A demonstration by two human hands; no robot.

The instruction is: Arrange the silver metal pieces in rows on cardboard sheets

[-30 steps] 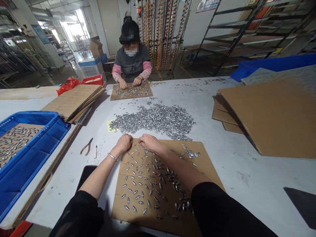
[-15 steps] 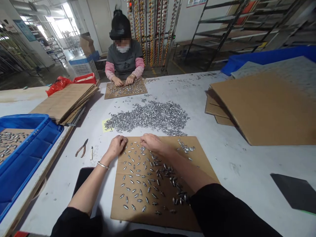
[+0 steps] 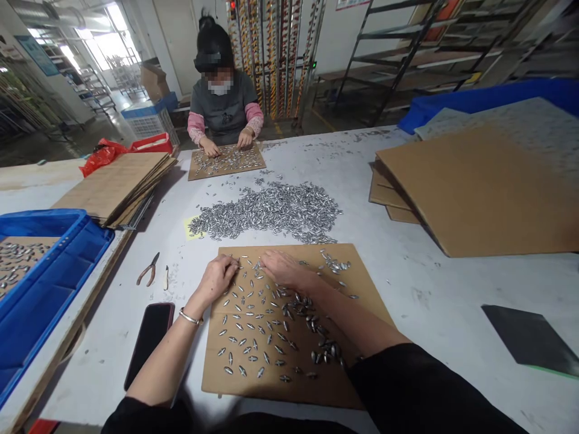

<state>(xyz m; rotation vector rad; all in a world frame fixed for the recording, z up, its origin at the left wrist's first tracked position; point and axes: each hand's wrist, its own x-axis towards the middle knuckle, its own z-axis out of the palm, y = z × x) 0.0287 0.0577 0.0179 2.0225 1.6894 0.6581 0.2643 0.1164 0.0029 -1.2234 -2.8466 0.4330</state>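
A sheet of brown cardboard (image 3: 246, 386) lies in front of me, scattered with small silvery spindle-shaped metal pieces (image 3: 256, 330). On the left they lie spaced apart; toward the middle and right they bunch together. My left hand (image 3: 218, 278) rests at the sheet's far left corner, thumb and fingers closed in a pinch; whatever is between the tips is too small to tell. Close beside it, my right hand (image 3: 281, 269) is over the far part of the sheet with curled fingers, the tips down among pieces. Its forearm hides part of the cardboard.
Beyond the sheet spreads a large pile of the same pieces (image 3: 271, 211). Across the table a co-worker (image 3: 226, 102) handles another covered sheet. Pliers (image 3: 148, 269), a small knife-like tool (image 3: 166, 278) and a phone (image 3: 151, 337) lie left. Cardboard stacks (image 3: 488, 193) and a blue crate (image 3: 85, 253) flank me.
My hands stay at the far edge of the sheet, with small shifts of the fingers; my left hand sits slightly further onto the cardboard. The view has shifted a little, showing more of the phone.
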